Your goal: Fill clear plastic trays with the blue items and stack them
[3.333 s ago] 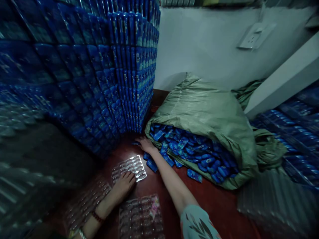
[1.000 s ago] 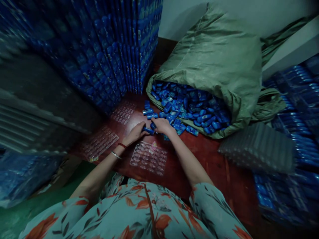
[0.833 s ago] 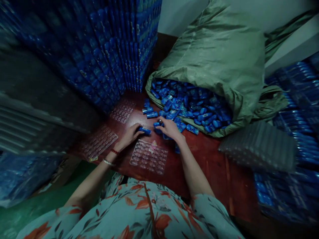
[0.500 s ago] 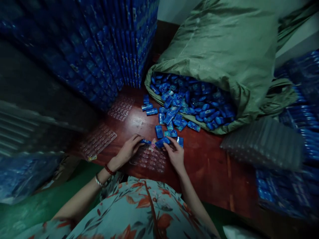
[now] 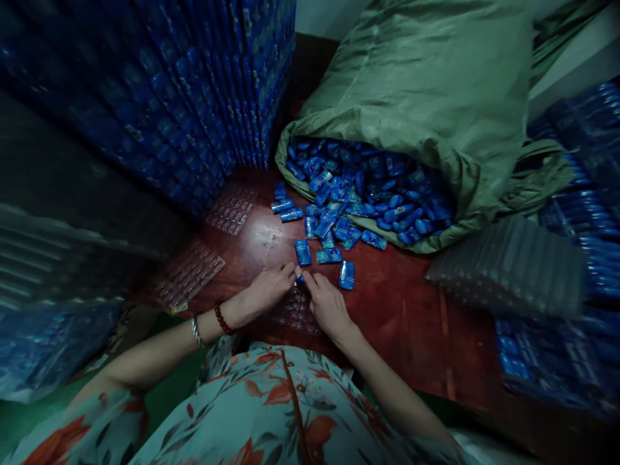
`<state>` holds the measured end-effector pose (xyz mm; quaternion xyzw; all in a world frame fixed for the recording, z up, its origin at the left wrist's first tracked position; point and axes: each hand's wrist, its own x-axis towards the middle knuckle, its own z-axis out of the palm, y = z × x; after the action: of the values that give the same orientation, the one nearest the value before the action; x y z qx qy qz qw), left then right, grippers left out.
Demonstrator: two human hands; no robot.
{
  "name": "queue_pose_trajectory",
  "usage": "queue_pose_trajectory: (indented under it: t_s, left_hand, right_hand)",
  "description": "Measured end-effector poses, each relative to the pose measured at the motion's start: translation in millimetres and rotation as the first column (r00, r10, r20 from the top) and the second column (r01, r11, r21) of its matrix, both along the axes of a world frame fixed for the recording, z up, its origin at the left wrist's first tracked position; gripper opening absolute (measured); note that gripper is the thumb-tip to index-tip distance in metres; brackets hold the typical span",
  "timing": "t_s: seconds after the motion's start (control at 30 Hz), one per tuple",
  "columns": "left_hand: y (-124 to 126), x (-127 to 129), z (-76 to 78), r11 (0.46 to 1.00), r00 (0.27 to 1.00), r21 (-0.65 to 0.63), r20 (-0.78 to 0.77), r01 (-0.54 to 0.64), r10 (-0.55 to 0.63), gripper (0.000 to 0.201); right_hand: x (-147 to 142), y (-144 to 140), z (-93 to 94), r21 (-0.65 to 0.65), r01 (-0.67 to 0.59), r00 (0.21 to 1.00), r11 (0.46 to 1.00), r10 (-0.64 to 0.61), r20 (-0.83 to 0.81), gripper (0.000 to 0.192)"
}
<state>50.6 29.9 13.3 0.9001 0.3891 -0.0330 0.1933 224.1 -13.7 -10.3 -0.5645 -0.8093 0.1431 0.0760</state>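
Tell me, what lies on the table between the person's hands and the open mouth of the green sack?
In the head view, loose blue packets lie scattered on the red-brown table between the hands and the green sack, thickening toward its mouth.

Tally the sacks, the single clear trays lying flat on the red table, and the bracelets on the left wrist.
Green sack: 1
Single clear trays: 3, one of them under the hands
Bracelets: 2, one of red beads and one silver
Total: 6
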Motion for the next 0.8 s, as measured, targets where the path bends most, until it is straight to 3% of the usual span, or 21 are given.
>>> queue_pose_trajectory:
  t_s: [0.13,0.27,0.37,0.47,0.53,0.63,0.7,0.8]
  left_hand:
    - [1,12,-8.0,0.997,0.992,0.038,-0.114,0.061,-0.056,0.034]
    - [-1,5,-8.7,0.993,0.991,0.09,-0.114,0.08,-0.07,0.034]
    - [3,-9,-3.9,0.994,0.999,0.101,-0.034,0.028,-0.025,0.035]
    - [20,-24,4.0,0.997,0.986,0.07,0.161,0.027,-0.038,0.034]
    - [38,-28,8.5,1.0,0.942,0.02,0.335,-0.017,0.009,0.041]
    - [66,-16,5.1,0.986,0.872,-0.053,0.461,-0.156,0.163,0.045]
    - [82,2,-6.6,0.982,0.896,-0.068,0.403,-0.175,0.187,0.053]
    - [97,29,-30.9,0.982,0.955,-0.096,0.235,-0.162,0.18,0.067]
  right_hand:
    - [-12,5,7.9,-0.018,-0.014,0.993,1.0,0.016,0.119,0.05]
    - [-20,4,3.6,0.036,-0.038,0.979,0.999,0.03,0.202,0.047]
    - [-18,2,-0.3,0.087,-0.054,0.985,0.995,0.039,0.168,0.044]
    - [-3,4,-0.1,0.144,-0.048,0.999,0.988,0.046,0.019,0.037]
    - [12,11,1.2,0.173,0.08,0.995,0.982,-0.067,-0.081,0.036]
    - [33,32,1.6,0.141,0.413,0.91,0.9,-0.411,-0.045,0.041]
    - [39,48,0.6,0.081,0.539,0.835,0.838,-0.545,0.075,0.052]
    - [36,66,-1.6,0.004,0.552,0.822,0.834,-0.545,0.162,0.056]
